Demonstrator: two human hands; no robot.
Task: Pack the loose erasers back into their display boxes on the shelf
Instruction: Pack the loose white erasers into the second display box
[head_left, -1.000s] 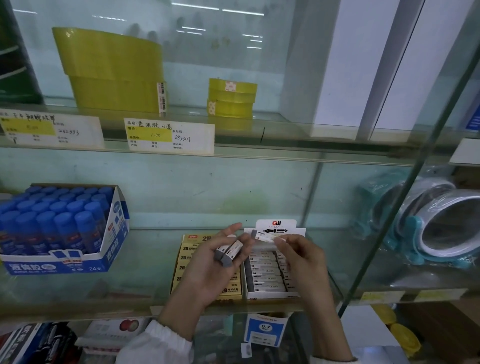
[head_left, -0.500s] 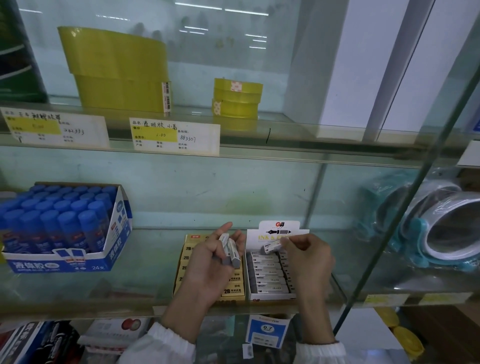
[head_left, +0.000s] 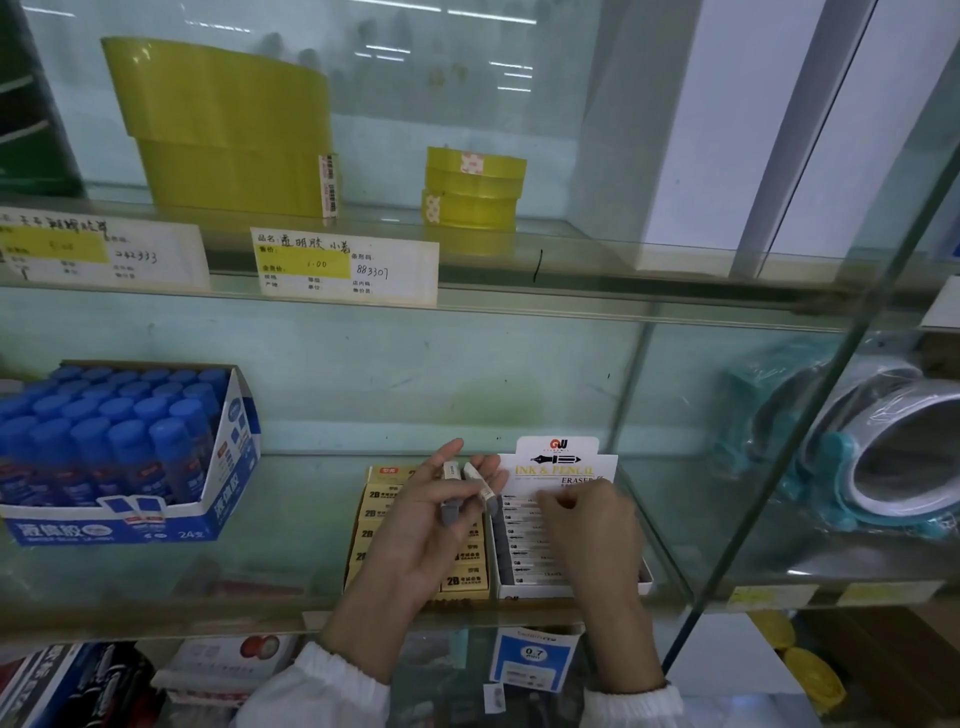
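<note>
Right hand has dropped onto the back edge of the white cardboard display box — whether its grip holds anything cannot be told. Left hand pinches two grey-tipped white erasers just left of it.

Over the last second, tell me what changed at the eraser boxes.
The right hand moved down from the header card into the back of the white display box with its pinched eraser, now out of sight. The left hand still holds two erasers above the yellow box; both boxes stayed put.
</note>
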